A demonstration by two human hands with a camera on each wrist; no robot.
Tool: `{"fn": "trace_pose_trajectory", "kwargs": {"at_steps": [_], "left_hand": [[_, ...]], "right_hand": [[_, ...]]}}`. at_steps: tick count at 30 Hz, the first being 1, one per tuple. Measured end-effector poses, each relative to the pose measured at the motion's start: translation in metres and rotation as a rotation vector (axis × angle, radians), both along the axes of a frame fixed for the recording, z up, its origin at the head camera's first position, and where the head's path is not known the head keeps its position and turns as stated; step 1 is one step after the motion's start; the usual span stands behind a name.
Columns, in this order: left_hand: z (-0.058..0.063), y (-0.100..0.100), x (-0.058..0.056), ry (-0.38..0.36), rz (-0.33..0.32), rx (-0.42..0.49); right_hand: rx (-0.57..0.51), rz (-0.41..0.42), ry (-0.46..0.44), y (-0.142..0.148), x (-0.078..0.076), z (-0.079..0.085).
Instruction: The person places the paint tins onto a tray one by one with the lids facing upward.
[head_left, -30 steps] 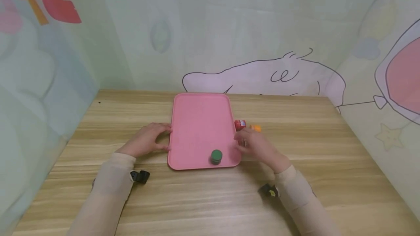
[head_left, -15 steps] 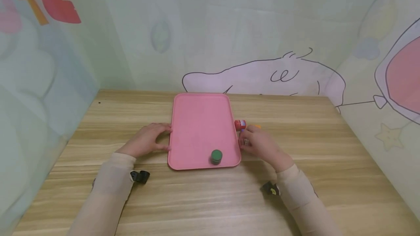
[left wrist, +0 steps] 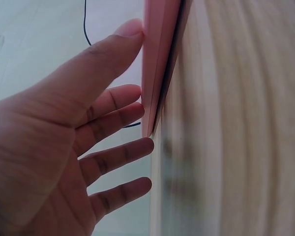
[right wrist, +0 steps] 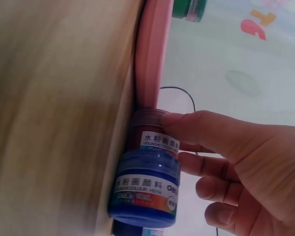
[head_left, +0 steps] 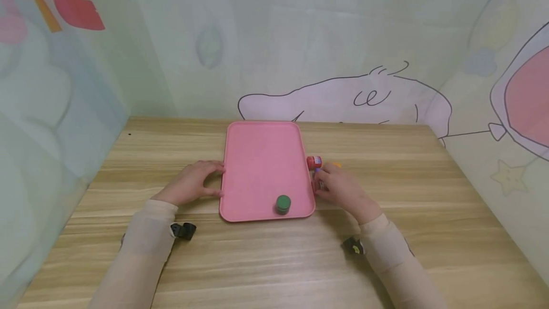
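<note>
A pink tray [head_left: 266,166] lies on the table, bearing a green paint jar [head_left: 283,204] near its front right corner. My left hand [head_left: 195,182] touches the tray's left rim with spread, relaxed fingertips; the left wrist view shows the thumb [left wrist: 130,28] right at the rim. Beside the right edge, my right hand [head_left: 339,187] pinches a dark red gouache jar [right wrist: 152,140], thumb on its lid and fingers on the far side. A blue gouache jar [right wrist: 145,189] overlaps it in the right wrist view. A red jar [head_left: 314,162] lies just beyond the hand.
An orange jar [head_left: 337,165] is mostly hidden behind my right hand. Part of another blue jar [right wrist: 132,229] shows at the bottom of the right wrist view. Printed cloth walls [head_left: 274,46] stand along the back and sides of the wooden table [head_left: 257,266].
My right hand has shifted slightly right, off the tray's rim, and its fingers have come around the jar there, hiding more of the orange jar. The left hand stays in place.
</note>
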State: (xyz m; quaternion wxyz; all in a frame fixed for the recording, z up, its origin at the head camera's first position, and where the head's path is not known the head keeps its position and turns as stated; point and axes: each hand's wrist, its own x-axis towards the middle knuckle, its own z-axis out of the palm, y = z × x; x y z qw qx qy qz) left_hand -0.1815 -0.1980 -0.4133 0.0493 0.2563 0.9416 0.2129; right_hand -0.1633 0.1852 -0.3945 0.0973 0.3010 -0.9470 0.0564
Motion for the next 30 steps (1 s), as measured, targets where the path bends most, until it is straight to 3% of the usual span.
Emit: {"fn": "trace_pose_trajectory", "kwargs": {"at_steps": [13, 30], "left_hand": [[0.0021, 0.0015, 0.0021, -0.005, 0.007, -0.005], [0.0012, 0.0005, 0.0017, -0.003, 0.013, -0.007]], "right_hand": [[0.072, -0.027, -0.056, -0.0014, -0.0019, -0.0015], [0.12, -0.027, -0.056, -0.0035, -0.0024, -0.0029]]}}
